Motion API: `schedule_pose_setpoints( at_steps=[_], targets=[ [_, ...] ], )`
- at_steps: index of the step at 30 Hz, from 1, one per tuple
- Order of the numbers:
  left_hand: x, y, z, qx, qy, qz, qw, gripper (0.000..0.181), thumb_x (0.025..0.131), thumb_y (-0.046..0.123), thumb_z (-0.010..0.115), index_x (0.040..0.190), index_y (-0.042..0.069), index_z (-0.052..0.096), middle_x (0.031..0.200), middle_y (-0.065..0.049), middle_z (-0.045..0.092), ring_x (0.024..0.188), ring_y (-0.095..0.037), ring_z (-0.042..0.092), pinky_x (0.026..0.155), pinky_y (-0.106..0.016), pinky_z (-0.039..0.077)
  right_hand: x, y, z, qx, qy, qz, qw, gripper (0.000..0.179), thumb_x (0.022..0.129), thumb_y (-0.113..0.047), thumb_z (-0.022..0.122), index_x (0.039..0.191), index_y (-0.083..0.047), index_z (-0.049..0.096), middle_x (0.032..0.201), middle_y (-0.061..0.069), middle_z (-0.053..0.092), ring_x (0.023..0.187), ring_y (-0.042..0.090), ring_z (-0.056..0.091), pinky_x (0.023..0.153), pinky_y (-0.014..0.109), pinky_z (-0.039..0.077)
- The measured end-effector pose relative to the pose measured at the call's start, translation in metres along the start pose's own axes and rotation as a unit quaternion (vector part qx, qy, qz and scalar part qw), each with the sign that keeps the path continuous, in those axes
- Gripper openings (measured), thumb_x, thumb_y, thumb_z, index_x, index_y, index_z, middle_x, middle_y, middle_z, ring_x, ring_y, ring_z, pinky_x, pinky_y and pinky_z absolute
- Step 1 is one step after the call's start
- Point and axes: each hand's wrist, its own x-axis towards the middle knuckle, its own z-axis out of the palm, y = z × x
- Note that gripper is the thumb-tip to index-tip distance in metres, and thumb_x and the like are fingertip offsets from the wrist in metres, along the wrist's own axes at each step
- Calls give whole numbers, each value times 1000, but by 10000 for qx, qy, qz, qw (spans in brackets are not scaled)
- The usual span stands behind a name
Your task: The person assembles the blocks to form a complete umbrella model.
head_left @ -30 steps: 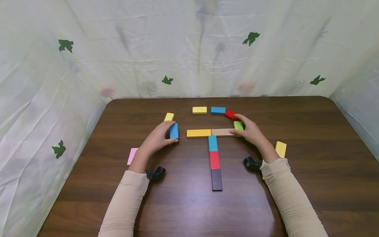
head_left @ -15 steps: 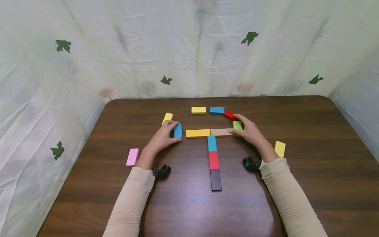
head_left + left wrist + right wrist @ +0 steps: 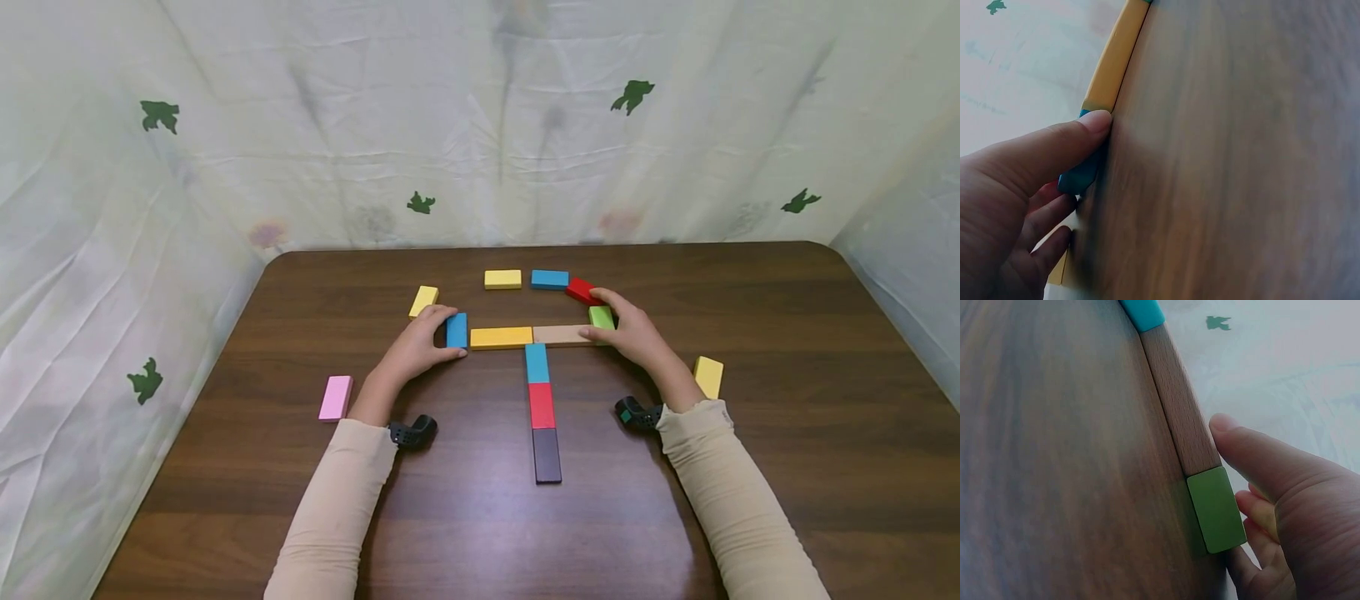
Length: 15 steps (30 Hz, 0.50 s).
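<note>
In the head view my left hand point(image 3: 417, 343) pinches a blue block point(image 3: 457, 331) between thumb and fingers, the thumb at its near end. The block lies beside the left end of an orange-yellow block point(image 3: 501, 338); in the left wrist view the two look end to end. A plain wooden block point(image 3: 558, 335) continues that row to the right. My right hand point(image 3: 630, 333) curves around a green block point(image 3: 602, 317) at the row's right end. Its thumb touches the wooden block, and a fingertip reaches a red block point(image 3: 581, 290). Part of the green block is hidden.
A column of a light-blue block point(image 3: 537, 363), a red block point(image 3: 542, 406) and a dark block point(image 3: 547, 456) runs toward me. At the back lie yellow point(image 3: 502, 280) and blue point(image 3: 550, 280) blocks. A pink block point(image 3: 335, 398) lies left, a yellow block point(image 3: 708, 377) right.
My left hand has slid the blue block rightward, up to the orange-yellow block's left end. The right hand stays in place. The pink block shows more fully now.
</note>
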Motion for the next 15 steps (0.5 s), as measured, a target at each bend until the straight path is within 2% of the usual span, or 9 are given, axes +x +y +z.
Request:
schedule_pose_setpoints(
  at_steps=[15],
  targets=[
    [4,1,4,74,-91,61,9999,72,77,36,70,135,7,39,133,-11,38,119,-25,38,98,-40,31,1,2,0,74,1,-10,10000,77,77,-41,68,139,-12,32,140,13,31,123,31,30,97,51,27]
  ],
)
